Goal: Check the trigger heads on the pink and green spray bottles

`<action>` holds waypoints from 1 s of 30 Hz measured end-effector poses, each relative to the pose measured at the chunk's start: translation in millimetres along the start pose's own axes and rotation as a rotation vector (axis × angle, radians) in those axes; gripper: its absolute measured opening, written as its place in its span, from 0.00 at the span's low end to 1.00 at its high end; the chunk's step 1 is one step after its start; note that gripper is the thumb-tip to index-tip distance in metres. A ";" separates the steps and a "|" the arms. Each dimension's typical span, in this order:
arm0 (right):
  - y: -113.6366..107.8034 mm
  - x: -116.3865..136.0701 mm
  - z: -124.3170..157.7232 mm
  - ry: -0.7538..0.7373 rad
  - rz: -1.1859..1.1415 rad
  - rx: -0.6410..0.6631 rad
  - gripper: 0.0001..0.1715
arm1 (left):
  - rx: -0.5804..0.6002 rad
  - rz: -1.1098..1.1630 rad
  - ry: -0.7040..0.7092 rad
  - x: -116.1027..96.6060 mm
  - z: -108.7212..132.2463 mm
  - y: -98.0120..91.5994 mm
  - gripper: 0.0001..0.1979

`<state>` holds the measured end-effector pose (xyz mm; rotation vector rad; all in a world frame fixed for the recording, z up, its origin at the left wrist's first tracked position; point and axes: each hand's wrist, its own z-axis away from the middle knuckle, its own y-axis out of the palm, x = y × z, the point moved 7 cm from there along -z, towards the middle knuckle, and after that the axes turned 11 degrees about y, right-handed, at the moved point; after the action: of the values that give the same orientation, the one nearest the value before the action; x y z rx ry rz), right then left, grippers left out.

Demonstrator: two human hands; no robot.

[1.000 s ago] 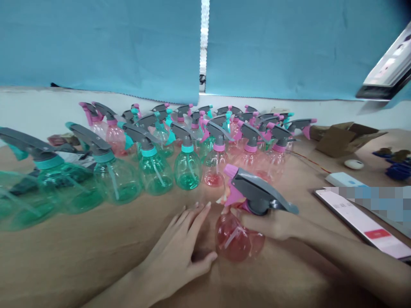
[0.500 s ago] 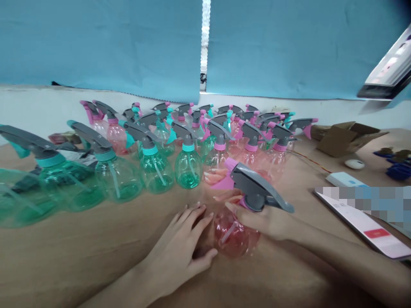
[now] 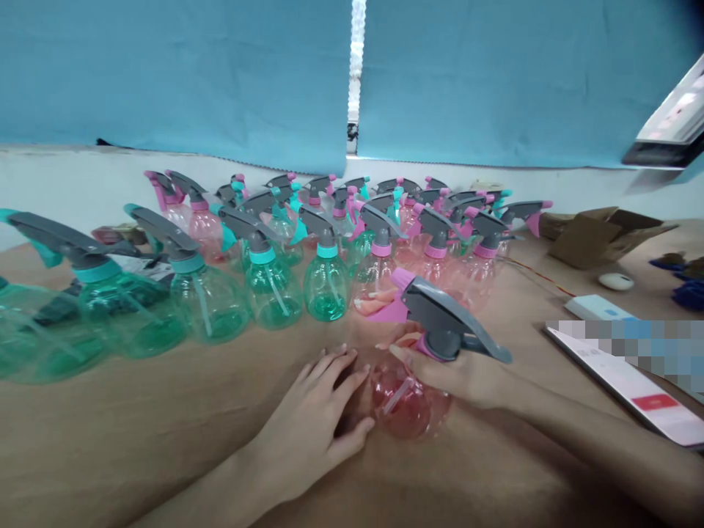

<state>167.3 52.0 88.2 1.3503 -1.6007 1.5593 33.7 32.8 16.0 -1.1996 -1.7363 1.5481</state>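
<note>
A pink spray bottle [image 3: 410, 400] with a grey and pink trigger head [image 3: 443, 323] stands on the brown table [image 3: 137, 433] in front of me. My right hand [image 3: 459, 374] is wrapped round its neck under the trigger head, with fingertips showing on the far side. My left hand [image 3: 319, 422] lies on the table against the bottle's left side, fingers stretched out and together, thumb near the base. Behind them stand several green spray bottles [image 3: 324, 282] and pink spray bottles [image 3: 379, 268] in rows.
A phone [image 3: 627, 381] with a white screen lies at the right, next to a white box [image 3: 597, 306]. An open cardboard box [image 3: 602, 231] and a small white oval object [image 3: 614, 281] sit further back right. Blue curtains [image 3: 192, 73] hang behind.
My right hand has shifted its grip on the pink bottle's neck, fingers reaching round the far side, and the trigger head has turned slightly. My left hand stays beside the bottle.
</note>
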 end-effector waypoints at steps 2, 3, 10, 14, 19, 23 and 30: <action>-0.4 -1.5 0.0 -0.004 0.000 -0.016 0.07 | -0.004 -0.004 0.000 0.1 -0.2 0.1 0.24; -0.3 -2.8 0.2 -0.008 -0.003 -0.019 0.07 | -0.008 -0.006 0.001 0.0 -0.1 0.0 0.24; 0.0 -14.2 1.8 0.043 0.053 -0.039 0.10 | -0.001 -0.005 0.000 -0.7 0.4 0.5 0.23; -0.2 -5.1 2.4 0.039 0.032 -0.023 0.09 | -0.001 0.005 -0.008 -0.4 0.5 -0.1 0.23; 0.3 -6.1 0.7 0.073 0.044 -0.037 0.09 | -0.005 0.013 -0.015 -0.3 1.1 -0.8 0.22; 1.7 -14.9 1.1 0.049 0.064 -0.041 0.07 | -0.005 0.019 -0.014 -0.7 1.2 -0.8 0.22; -0.8 -5.3 3.3 0.099 0.091 -0.035 0.06 | -0.005 0.011 -0.006 -0.2 1.9 0.6 0.22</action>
<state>170.8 50.5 83.1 1.1787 -1.6411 1.6175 32.3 31.7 15.0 -1.2098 -1.7408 1.5565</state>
